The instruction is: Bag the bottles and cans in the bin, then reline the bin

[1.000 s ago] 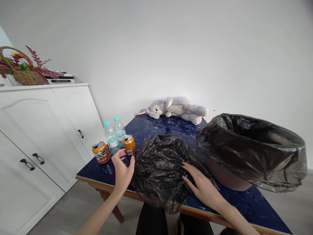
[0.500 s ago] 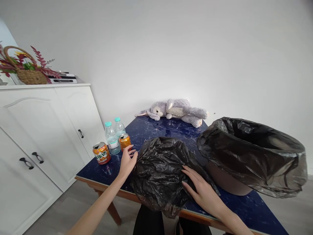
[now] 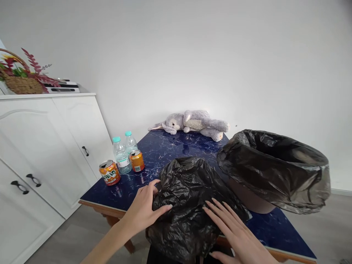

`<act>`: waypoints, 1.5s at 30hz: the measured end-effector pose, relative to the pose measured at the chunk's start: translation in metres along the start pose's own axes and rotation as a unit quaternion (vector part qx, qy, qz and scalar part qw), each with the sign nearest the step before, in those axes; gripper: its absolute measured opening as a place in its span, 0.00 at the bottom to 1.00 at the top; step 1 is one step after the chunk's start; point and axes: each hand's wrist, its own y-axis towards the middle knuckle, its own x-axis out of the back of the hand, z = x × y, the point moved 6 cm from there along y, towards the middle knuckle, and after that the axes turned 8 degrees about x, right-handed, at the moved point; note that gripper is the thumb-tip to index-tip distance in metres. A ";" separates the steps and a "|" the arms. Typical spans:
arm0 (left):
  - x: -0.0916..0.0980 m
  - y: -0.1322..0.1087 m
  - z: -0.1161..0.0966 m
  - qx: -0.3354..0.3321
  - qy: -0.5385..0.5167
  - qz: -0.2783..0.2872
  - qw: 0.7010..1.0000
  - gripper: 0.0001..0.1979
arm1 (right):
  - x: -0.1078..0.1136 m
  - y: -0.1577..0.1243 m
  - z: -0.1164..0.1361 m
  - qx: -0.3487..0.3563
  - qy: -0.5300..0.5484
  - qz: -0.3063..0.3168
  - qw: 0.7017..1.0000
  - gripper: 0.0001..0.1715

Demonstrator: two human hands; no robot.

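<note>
A crumpled black plastic bag lies on the blue marbled table and hangs over its front edge. My left hand is at the bag's left side, thumb and fingers apart, touching the plastic. On the bag's right part rests my right hand, fingers stretched out. Right of the bag stands a bin lined with another black bag, its mouth open. Two cans, one larger and one smaller, stand at the table's left.
Two clear bottles with teal caps, one nearer and one behind, stand by the cans. A grey plush rabbit lies at the back against the wall. At left, a white cabinet bears a flower basket.
My left hand has moved down from near the smaller can onto the bag's left side. My right hand has come lower, fingers still spread. The view has shifted slightly right.
</note>
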 end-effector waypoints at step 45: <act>-0.049 0.072 -0.056 -0.196 0.044 0.093 0.975 0.29 | 0.036 0.079 0.053 -0.046 0.049 -0.127 0.990 0.35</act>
